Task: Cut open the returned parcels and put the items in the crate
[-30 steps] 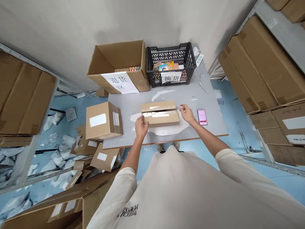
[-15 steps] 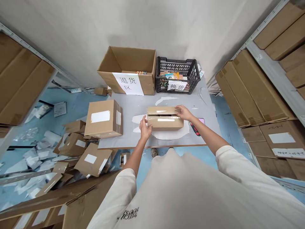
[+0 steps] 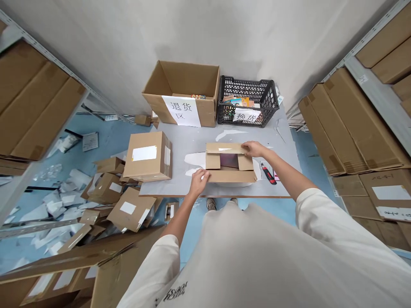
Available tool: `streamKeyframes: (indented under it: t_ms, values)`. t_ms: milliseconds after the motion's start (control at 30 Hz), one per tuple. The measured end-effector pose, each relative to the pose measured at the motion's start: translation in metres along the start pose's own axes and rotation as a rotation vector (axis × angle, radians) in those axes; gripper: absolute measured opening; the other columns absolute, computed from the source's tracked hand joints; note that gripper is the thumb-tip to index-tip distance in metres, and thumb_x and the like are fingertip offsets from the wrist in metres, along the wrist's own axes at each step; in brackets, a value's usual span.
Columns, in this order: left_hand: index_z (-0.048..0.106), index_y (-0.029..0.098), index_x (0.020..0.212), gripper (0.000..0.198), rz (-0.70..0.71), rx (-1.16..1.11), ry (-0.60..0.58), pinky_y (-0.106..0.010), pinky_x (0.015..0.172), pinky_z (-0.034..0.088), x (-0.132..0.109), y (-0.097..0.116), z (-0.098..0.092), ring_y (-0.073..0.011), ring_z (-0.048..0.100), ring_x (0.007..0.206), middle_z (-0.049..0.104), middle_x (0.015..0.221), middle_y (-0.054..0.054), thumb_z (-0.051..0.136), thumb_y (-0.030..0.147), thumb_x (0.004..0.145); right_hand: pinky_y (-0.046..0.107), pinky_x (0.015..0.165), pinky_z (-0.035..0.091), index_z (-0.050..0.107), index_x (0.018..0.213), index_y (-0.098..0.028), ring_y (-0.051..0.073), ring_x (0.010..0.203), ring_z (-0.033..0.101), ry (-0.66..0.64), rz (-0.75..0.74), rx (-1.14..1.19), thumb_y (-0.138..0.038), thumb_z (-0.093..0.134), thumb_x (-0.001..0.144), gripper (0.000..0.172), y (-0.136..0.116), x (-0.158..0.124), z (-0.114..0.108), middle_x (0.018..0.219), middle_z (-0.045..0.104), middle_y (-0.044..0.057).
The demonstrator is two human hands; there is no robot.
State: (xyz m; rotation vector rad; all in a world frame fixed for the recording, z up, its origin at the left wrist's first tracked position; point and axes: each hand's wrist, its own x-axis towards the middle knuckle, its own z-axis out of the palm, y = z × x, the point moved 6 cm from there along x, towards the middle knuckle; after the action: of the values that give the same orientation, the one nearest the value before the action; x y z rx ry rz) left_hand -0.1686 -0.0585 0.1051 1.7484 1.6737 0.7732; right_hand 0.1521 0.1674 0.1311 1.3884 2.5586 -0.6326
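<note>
A small cardboard box lies on the table in front of me, its long flaps spread apart. Between its two short inner flaps a dark purplish patch shows inside; I cannot make out what it is. My left hand pinches the left end of the near flap. At the far flap's right end, my right hand has its fingers closed on the edge. A red and black utility knife rests to the right of the box, close to my right forearm. White paper sticks out under the box.
A taped carton stands on the table's left. Behind are a large open carton with a paper sign and a black plastic crate holding colourful packs. Discarded boxes and paper litter the floor at left. Loaded shelves flank both sides.
Both long flaps of the small box have swung apart in my hands, from a narrow slit to a wide opening that shows the inner flaps. My view has shifted slightly left.
</note>
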Motion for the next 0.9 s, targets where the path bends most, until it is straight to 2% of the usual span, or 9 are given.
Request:
streamKeyframes:
  t_ms: [100, 200, 300, 467, 533, 600, 733, 833, 900]
  values:
    - [0.076, 0.026, 0.12, 0.025, 0.051, 0.164, -0.102, -0.049, 0.118, 0.047, 0.0, 0.002, 0.006, -0.0288, 0.067, 0.131, 0.076, 0.13, -0.01, 0.056, 0.028, 0.106, 0.039, 0.106, 0.055, 0.075, 0.134, -0.022, 0.031, 0.12, 0.075, -0.001, 0.013, 0.1, -0.026, 0.073, 0.084, 0.051, 0.004, 0.001, -0.005, 0.135, 0.082, 0.01]
    - [0.068, 0.024, 0.147, 0.052, 0.142, 0.343, -0.195, -0.053, 0.122, 0.042, 0.009, 0.011, 0.013, -0.0316, 0.058, 0.145, 0.068, 0.15, -0.015, 0.057, 0.014, 0.097, 0.036, 0.098, 0.056, 0.072, 0.127, -0.021, 0.027, 0.106, 0.075, 0.069, 0.034, 0.244, -0.026, 0.066, 0.088, 0.04, 0.011, 0.005, -0.015, 0.121, 0.084, 0.009]
    - [0.055, 0.024, 0.163, 0.078, 0.257, 0.499, -0.298, -0.056, 0.128, 0.035, 0.025, 0.022, 0.021, -0.0323, 0.042, 0.163, 0.054, 0.169, -0.018, 0.056, 0.002, 0.088, 0.038, 0.091, 0.055, 0.066, 0.131, -0.02, 0.028, 0.096, 0.072, 0.234, 0.13, 0.295, -0.032, 0.059, 0.098, 0.036, 0.021, 0.013, -0.031, 0.111, 0.082, 0.01]
    - [0.033, 0.022, 0.179, 0.1, 0.435, 0.693, -0.523, -0.062, 0.134, 0.026, 0.053, 0.035, 0.04, -0.0359, 0.026, 0.173, 0.032, 0.186, -0.019, 0.058, 0.0, 0.084, 0.047, 0.101, 0.051, 0.07, 0.127, -0.018, 0.038, 0.119, 0.061, 0.477, 0.265, 0.062, -0.037, 0.051, 0.105, 0.035, 0.019, 0.033, -0.043, 0.135, 0.069, 0.022]
    - [0.029, 0.023, 0.18, 0.102, 0.504, 0.748, -0.597, -0.066, 0.134, 0.024, 0.061, 0.04, 0.047, -0.0383, 0.025, 0.173, 0.028, 0.188, -0.02, 0.061, 0.002, 0.085, 0.052, 0.11, 0.046, 0.073, 0.128, -0.015, 0.041, 0.131, 0.053, 0.463, 0.278, -0.06, -0.041, 0.049, 0.108, 0.04, 0.009, 0.041, -0.035, 0.148, 0.06, 0.026]
    - [0.03, 0.023, 0.18, 0.103, 0.538, 0.798, -0.644, -0.068, 0.135, 0.022, 0.065, 0.044, 0.05, -0.0398, 0.027, 0.172, 0.034, 0.185, -0.021, 0.065, 0.004, 0.085, 0.055, 0.117, 0.041, 0.072, 0.134, -0.012, 0.043, 0.138, 0.048, 0.341, 0.29, -0.132, -0.048, 0.048, 0.11, 0.05, -0.001, 0.048, -0.017, 0.153, 0.057, 0.028]
    - [0.034, 0.025, 0.178, 0.102, 0.516, 0.838, -0.604, -0.071, 0.137, 0.015, 0.063, 0.053, 0.034, -0.0403, 0.029, 0.171, 0.048, 0.176, -0.02, 0.074, 0.008, 0.085, 0.055, 0.125, 0.036, 0.058, 0.156, -0.008, 0.043, 0.147, 0.047, 0.059, 0.3, -0.142, -0.063, 0.05, 0.107, 0.074, -0.019, 0.048, 0.026, 0.159, 0.058, 0.029]
    - [0.033, 0.029, 0.179, 0.104, 0.435, 0.805, -0.443, -0.072, 0.139, 0.006, 0.052, 0.056, 0.007, -0.0406, 0.022, 0.174, 0.045, 0.177, -0.019, 0.082, 0.017, 0.088, 0.056, 0.128, 0.033, 0.044, 0.167, -0.01, 0.044, 0.159, 0.04, 0.021, 0.288, -0.132, -0.066, 0.061, 0.099, 0.089, -0.024, 0.043, 0.04, 0.169, 0.05, 0.028]
    - [0.03, 0.024, 0.18, 0.112, 0.313, 0.77, -0.295, -0.074, 0.139, -0.001, 0.046, 0.051, -0.013, -0.0454, 0.017, 0.175, 0.044, 0.176, -0.024, 0.089, 0.028, 0.086, 0.058, 0.129, 0.034, 0.042, 0.169, -0.012, 0.045, 0.162, 0.037, 0.007, 0.269, -0.104, -0.06, 0.065, 0.096, 0.09, -0.023, 0.042, 0.043, 0.172, 0.048, 0.028]
